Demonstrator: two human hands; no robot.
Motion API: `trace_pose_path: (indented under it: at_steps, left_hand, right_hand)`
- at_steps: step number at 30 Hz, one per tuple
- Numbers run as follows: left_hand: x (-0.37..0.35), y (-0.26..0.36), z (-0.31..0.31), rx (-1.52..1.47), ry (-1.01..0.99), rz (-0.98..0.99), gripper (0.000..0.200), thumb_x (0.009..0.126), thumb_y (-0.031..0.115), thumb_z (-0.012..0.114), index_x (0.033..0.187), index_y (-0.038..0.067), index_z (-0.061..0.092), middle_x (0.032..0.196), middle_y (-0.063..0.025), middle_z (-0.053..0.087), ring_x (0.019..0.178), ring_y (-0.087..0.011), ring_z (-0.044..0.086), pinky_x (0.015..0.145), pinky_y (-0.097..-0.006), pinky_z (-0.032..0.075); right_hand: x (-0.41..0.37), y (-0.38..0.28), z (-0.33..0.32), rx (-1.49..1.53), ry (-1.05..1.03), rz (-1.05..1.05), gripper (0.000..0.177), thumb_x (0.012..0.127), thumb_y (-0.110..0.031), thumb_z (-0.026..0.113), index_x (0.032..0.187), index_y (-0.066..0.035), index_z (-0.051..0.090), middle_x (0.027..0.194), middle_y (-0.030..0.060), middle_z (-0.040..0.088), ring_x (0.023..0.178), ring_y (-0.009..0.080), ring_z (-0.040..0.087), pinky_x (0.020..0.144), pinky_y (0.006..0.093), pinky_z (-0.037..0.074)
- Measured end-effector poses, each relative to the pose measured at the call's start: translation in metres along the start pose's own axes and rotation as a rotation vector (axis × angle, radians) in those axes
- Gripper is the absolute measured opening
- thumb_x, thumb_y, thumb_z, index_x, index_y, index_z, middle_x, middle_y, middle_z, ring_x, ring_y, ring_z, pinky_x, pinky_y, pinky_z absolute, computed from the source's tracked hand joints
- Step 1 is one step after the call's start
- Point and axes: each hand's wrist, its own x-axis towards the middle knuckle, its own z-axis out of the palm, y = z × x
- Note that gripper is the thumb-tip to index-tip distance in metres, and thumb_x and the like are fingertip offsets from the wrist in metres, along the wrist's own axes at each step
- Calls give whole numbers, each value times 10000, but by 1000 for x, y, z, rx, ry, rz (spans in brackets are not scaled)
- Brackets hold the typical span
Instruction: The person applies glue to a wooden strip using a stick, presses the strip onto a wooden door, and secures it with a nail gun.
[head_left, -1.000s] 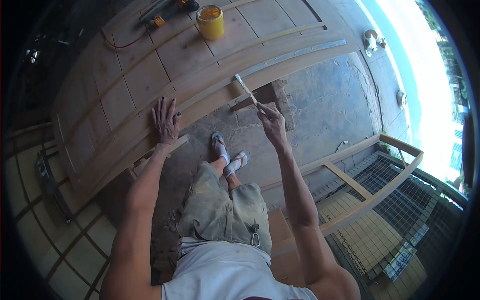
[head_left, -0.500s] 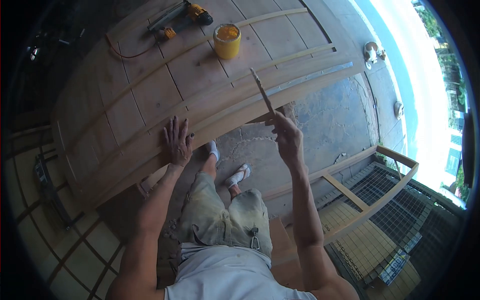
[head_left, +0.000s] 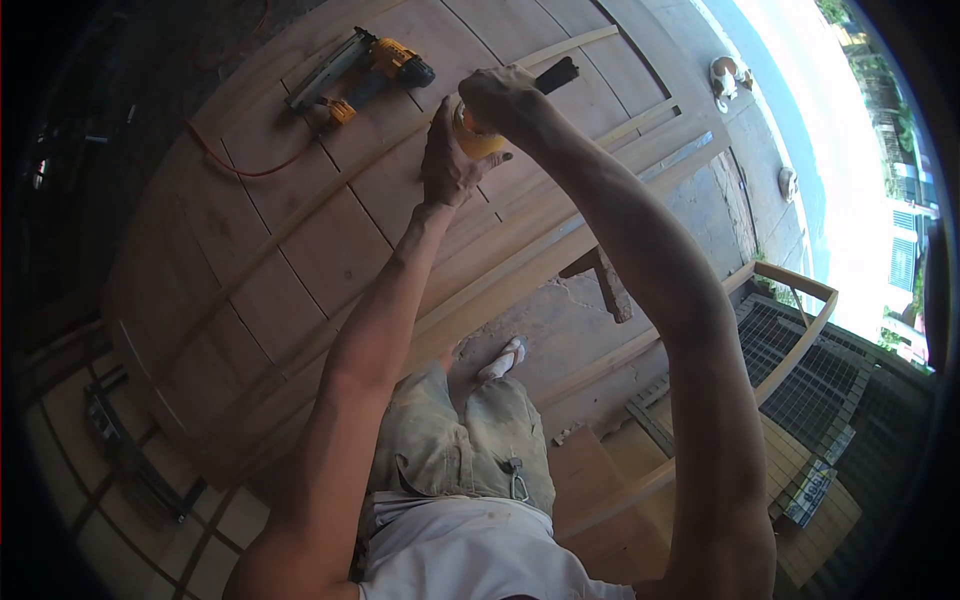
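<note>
A yellow tub (head_left: 478, 141) sits over the wooden panel (head_left: 335, 225), partly covered by my hands. My left hand (head_left: 455, 165) is wrapped round its near left side, thumb along the front. My right hand (head_left: 500, 98) is closed above the rim, gripping a thin stick-like tool (head_left: 558, 75). Its dark, broader end juts out to the right of the fist; the other end is hidden by the hand. I cannot see whether that end touches the tub's contents.
An orange and black nail gun (head_left: 375, 75) lies on the panel's far left, a red hose (head_left: 240, 172) trailing from it. Pale wood strips (head_left: 560, 45) cross the panel. A wooden frame (head_left: 800, 285) and wire mesh (head_left: 800, 345) stand at right. A dog (head_left: 728, 80) rests near the road.
My left hand has left the panel's edge and taken hold of the tub. My right hand has moved forward and left, bringing the stick over the tub. The view has shifted slightly.
</note>
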Motion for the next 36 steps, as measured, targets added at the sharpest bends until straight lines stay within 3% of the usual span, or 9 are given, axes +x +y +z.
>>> trace_pose_path:
  at_steps: [3,4,7,11,18,21,27,30,36]
  left_hand:
    - [22,-7,12,-20,-65,-41,1056,715,442,1024,1532,90,454,1469,-153,619,1359,-354,644,1102,-464,574]
    - [24,-6,11,-1,-69,-59,998,722,442,1017,1491,102,478,1425,-133,641,1317,-339,670,1072,-457,590]
    - [16,-16,10,-50,-62,-6,961,717,467,989,1458,115,489,1373,-129,665,1259,-332,692,1045,-445,591]
    - [20,-21,10,-45,-58,21,941,706,472,981,1427,114,494,1323,-130,673,1207,-343,700,1025,-449,588]
    - [18,-17,9,-36,-75,28,878,733,447,974,1410,121,520,1320,-111,680,1208,-335,710,1014,-450,610]
    - [21,-20,6,-10,-70,25,895,727,446,976,1420,120,513,1325,-114,681,1214,-333,707,1030,-449,603]
    - [10,-4,5,71,-136,109,940,721,426,986,1465,126,496,1369,-133,663,1251,-356,681,1045,-465,595]
    - [2,-3,10,159,-123,214,959,722,457,988,1475,119,500,1357,-149,669,1246,-381,682,1052,-469,588]
    - [-2,1,17,193,-91,191,968,718,476,993,1477,121,506,1366,-152,663,1252,-385,681,1050,-478,591]
  right_hand:
    - [1,6,-32,47,-107,51,229,788,-175,848,962,-28,827,996,183,820,913,380,820,773,433,660]
    - [-11,14,-32,92,20,27,260,775,-210,855,952,-22,821,911,188,804,850,375,809,736,439,640]
    - [-35,42,-48,274,-257,234,192,934,-219,772,1038,-69,829,835,129,792,732,272,780,659,431,601]
    - [-102,65,-52,602,-156,411,210,1018,-264,719,1047,-92,836,707,48,764,540,137,670,541,349,518]
    - [-164,38,-29,786,-109,696,234,1018,-232,729,1166,-91,844,780,106,798,684,222,760,651,405,573]
    - [-158,33,-10,619,35,573,237,1011,-239,735,1142,-70,838,835,151,804,776,301,797,692,454,604]
    - [-114,-8,-63,184,14,314,241,942,-124,687,1121,-51,831,939,204,790,874,400,788,770,500,618]
    - [-122,-12,-60,189,49,278,218,933,-120,701,1090,-59,839,954,200,794,882,389,791,795,514,621]
    - [-189,33,-15,558,119,493,202,967,-176,726,1091,-90,860,927,211,798,843,393,790,777,505,607]
